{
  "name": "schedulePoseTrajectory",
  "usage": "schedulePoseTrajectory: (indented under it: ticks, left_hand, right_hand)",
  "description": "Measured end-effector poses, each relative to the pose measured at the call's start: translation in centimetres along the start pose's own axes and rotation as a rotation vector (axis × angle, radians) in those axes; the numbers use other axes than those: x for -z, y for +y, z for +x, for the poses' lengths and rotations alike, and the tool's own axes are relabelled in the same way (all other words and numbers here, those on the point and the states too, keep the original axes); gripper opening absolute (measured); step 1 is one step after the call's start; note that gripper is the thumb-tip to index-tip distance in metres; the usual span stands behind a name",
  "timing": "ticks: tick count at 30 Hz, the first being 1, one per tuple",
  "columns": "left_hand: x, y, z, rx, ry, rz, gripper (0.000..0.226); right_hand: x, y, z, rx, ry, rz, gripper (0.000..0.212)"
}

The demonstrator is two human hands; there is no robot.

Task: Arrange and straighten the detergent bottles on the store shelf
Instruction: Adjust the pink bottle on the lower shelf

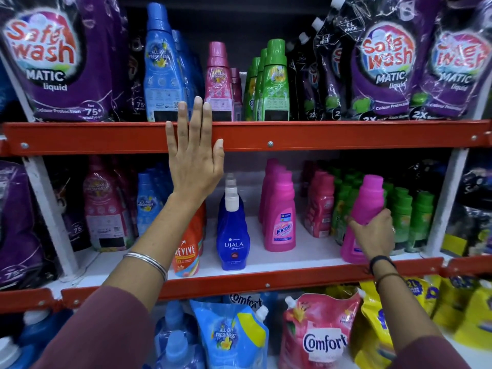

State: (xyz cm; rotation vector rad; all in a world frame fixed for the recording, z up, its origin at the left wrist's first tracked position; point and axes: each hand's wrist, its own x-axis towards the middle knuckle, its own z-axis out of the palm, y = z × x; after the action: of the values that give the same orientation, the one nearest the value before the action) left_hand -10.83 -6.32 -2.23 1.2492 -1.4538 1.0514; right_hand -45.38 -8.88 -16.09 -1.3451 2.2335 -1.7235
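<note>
My right hand grips a bright pink bottle around its middle; the bottle leans left at the front right of the middle shelf. A row of pink Vanish bottles stands upright left of it, and a blue Ujala bottle stands further left. My left hand is raised with fingers spread, flat against the red rail of the upper shelf, in front of a blue bottle and a pink bottle.
Green bottles and purple Safewash pouches fill the upper shelf. Small green bottles and pink-red bottles crowd behind my right hand. An orange Revive bottle sits under my left forearm. Comfort pouches lie below.
</note>
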Motion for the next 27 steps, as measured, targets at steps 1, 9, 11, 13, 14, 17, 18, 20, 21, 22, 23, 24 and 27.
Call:
schedulePoseTrajectory:
  ticks: [1, 9, 11, 13, 14, 17, 18, 20, 21, 22, 23, 24, 27]
  left_hand:
    - [0.0, 0.0, 0.0, 0.000, -0.001, 0.001, 0.059]
    - [0.1, 0.0, 0.0, 0.002, -0.007, -0.011, 0.059]
    - [0.1, 0.0, 0.0, 0.002, -0.006, -0.012, 0.059]
    - [0.1, 0.0, 0.0, 0.000, -0.006, -0.018, 0.059]
    - [0.1, 0.0, 0.1, -0.002, -0.004, -0.018, 0.059]
    - [0.0, -0.2, 0.1, -0.008, 0.009, -0.015, 0.058]
    - [0.0, -0.2, 0.1, -0.011, 0.014, -0.016, 0.058]
    - [0.0, -0.2, 0.1, -0.017, 0.020, -0.012, 0.058]
    - [0.0, -0.2, 0.1, -0.020, 0.022, -0.007, 0.058]
    - [-0.1, -0.2, 0.1, -0.021, 0.024, -0.004, 0.058]
    - [-0.1, -0.2, 0.0, -0.023, 0.026, -0.001, 0.058]
    - [-0.1, -0.2, 0.0, -0.024, 0.028, 0.000, 0.058]
    - [-0.1, -0.2, 0.0, -0.029, 0.043, -0.011, 0.057]
  right_hand:
    - [0.1, -0.1, 0.0, 0.004, 0.009, -0.003, 0.068]
    - [0.8, -2.4, -1.3, 0.116, 0.037, 0.027, 0.065]
    - [0.7, -3.7, -2.3, 0.136, 0.034, 0.030, 0.067]
    - [0.4, -5.0, -3.5, 0.152, 0.021, 0.020, 0.069]
    - [0.3, -5.7, -4.1, 0.155, 0.014, 0.015, 0.070]
    - [-0.6, -7.3, -5.8, 0.177, -0.026, 0.005, 0.072]
    - [-1.0, -7.6, -6.4, 0.190, -0.043, 0.005, 0.072]
    - [-1.9, -8.1, -7.2, 0.206, -0.074, 0.007, 0.074]
    - [-2.3, -8.3, -7.6, 0.209, -0.082, 0.008, 0.074]
    - [-2.7, -8.4, -7.9, 0.213, -0.087, 0.007, 0.074]
    - [-3.1, -8.7, -8.2, 0.218, -0.091, 0.003, 0.073]
    - [-3.4, -8.9, -8.5, 0.224, -0.094, -0.008, 0.073]
    - [-4.2, -9.5, -9.1, 0.215, -0.104, -0.047, 0.073]
